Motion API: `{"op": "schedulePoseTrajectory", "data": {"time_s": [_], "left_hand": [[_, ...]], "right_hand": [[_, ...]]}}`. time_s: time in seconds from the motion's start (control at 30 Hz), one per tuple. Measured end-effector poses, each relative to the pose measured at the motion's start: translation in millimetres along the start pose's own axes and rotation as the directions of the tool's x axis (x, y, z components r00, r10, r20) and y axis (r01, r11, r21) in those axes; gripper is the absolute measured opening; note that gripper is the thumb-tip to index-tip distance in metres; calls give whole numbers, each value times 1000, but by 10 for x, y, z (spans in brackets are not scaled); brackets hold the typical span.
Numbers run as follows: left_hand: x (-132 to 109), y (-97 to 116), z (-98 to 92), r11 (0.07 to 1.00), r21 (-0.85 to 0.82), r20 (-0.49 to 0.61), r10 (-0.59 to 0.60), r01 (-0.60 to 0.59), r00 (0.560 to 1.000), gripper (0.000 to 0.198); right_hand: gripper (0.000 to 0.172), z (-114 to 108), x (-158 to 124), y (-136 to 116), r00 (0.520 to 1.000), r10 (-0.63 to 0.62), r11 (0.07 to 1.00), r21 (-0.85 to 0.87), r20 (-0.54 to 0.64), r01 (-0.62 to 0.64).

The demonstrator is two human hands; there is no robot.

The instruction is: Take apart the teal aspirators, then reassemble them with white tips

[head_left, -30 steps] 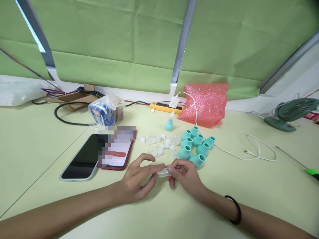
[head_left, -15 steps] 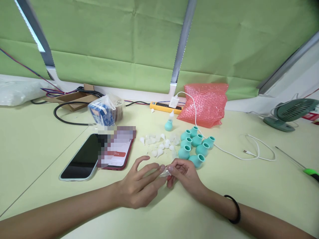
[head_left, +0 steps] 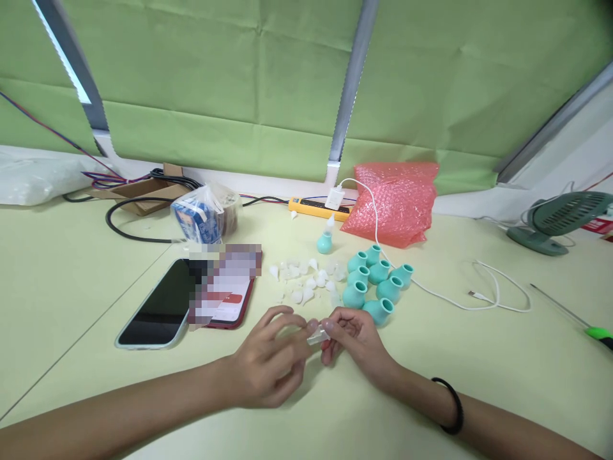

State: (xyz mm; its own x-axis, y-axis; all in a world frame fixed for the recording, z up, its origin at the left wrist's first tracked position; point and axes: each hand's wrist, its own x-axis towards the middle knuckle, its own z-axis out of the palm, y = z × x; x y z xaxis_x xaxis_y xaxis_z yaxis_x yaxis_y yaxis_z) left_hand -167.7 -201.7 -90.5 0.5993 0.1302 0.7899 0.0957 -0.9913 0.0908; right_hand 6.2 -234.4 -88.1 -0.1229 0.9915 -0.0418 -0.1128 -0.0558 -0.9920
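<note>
1. At the far left a black-screened smartphone in a pale case lies flat on the pale green tabletop. A red-cased smartphone lies just beside it, their edges overlapping.
2. The left hand hovers low over the table in front of the phones. Its fingers are curled in narrowly, and the fingertips close on the left end of a small clear plastic piece.
3. That clear piece sits between the two hands, lifted just off the table and tilted slightly (its exact shape is too small to tell).
4. The right hand pinches the piece's right end between thumb and forefinger, the other fingers folded under. A black band circles the wrist.
5. Beyond the hands lies a scatter of small white cone-shaped tips. To its right, near the right hand's knuckles, is a cluster of teal rubber bulbs.
6. Further right, well apart, a white charging cable loops across the table.
</note>
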Motion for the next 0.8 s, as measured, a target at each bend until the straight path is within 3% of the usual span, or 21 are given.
{"op": "schedulePoseTrajectory", "data": {"time_s": [0.1,0.2,0.37,0.8], "left_hand": [[36,-18,-10,915,-259,-9,-322,309,947,26],[71,-37,-19,826,-332,58,-464,455,884,22],[93,-33,-25,823,-300,140,-462,483,875,13],[37,-33,17,834,-380,73,-405,401,911,23]], "right_hand": [[23,2,6,5,997,-81,997,19,4,81],[18,16,-10,13,988,-149,989,6,27,149],[18,30,-40,56,980,-192,981,-15,50,193],[22,4,-38,117,970,-242,957,-156,36,245]]}}
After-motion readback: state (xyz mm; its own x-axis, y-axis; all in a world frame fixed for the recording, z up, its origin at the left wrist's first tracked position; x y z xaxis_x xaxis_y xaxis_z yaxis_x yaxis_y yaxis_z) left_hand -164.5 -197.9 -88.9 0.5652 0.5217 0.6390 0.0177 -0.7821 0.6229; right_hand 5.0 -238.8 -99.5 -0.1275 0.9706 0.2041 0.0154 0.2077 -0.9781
